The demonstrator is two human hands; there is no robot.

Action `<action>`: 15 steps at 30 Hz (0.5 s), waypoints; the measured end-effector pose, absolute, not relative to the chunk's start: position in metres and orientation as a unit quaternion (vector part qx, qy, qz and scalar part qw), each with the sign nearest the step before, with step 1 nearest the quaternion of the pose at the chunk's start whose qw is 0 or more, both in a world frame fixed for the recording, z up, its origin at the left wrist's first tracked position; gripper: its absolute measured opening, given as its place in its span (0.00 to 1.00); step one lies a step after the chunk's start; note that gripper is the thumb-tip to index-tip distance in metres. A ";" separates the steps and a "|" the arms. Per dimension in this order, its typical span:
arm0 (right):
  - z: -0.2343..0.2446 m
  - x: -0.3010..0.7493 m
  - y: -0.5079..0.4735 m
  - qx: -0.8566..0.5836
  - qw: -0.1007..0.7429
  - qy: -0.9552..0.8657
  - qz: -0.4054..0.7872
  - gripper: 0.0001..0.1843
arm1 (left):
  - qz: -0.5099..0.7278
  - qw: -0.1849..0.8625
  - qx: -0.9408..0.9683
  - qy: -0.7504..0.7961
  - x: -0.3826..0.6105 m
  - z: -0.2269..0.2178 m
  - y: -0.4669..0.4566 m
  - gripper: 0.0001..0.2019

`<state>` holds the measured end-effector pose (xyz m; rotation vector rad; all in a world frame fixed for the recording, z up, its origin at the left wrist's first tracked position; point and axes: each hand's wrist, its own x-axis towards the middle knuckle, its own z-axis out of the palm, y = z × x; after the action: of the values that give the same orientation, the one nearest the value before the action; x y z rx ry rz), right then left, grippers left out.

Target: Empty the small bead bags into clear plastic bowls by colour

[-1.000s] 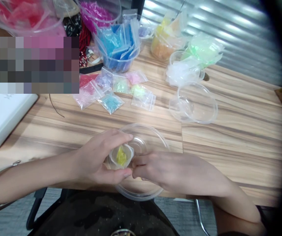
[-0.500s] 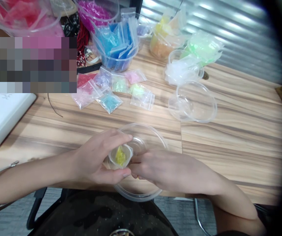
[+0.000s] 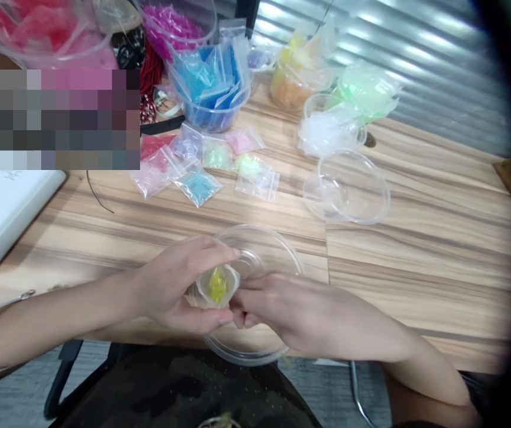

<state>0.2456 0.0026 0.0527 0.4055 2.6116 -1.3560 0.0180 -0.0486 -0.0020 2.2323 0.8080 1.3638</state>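
My left hand (image 3: 184,285) curves its thumb and fingers around a small clear plastic bag (image 3: 234,284), whose mouth is spread wide. Yellow shreds (image 3: 217,285) show inside the bag. Close against the bag's right side, my right hand (image 3: 267,303) has its fingers curled together with the tips down. What they pinch, if anything, is hidden from view. Both hands are over a large round clear plastic bowl (image 3: 293,246) at the table's front edge.
Several small zip bags of coloured shreds (image 3: 198,185) lie beyond the bowl. Behind them stand tubs of blue bags (image 3: 215,113) and orange bags (image 3: 295,89). A clear tub (image 3: 374,196) lies at right, and a white device (image 3: 15,208) at left.
My right hand has shifted slightly, and its curled fingertips show more below the bag. The bag in my left hand has tilted a little. A few yellowish bits now show near the lower edge.
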 end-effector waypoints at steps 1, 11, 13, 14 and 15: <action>0.054 0.245 0.004 0.139 0.078 0.869 -0.468 0.16 | 0.488 0.192 0.803 0.283 0.018 -0.002 -0.049 0.33; 0.078 0.236 0.004 0.209 -0.087 0.835 -0.502 0.18 | 0.473 0.151 0.821 0.282 0.019 -0.005 -0.048 0.31; 0.079 0.236 0.002 0.205 -0.108 0.837 -0.496 0.19 | 0.468 0.149 0.826 0.277 0.019 -0.006 -0.049 0.30; 0.079 0.236 0.001 0.201 -0.116 0.840 -0.491 0.19 | 0.465 0.152 0.827 0.277 0.019 -0.006 -0.049 0.29; 0.080 0.236 0.000 0.199 -0.121 0.843 -0.484 0.20 | 0.464 0.156 0.827 0.277 0.019 -0.006 -0.050 0.29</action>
<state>0.2362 0.0003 0.0796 0.6791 2.8745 -1.6505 0.0187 -0.0499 -0.0061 2.3681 0.7920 1.3287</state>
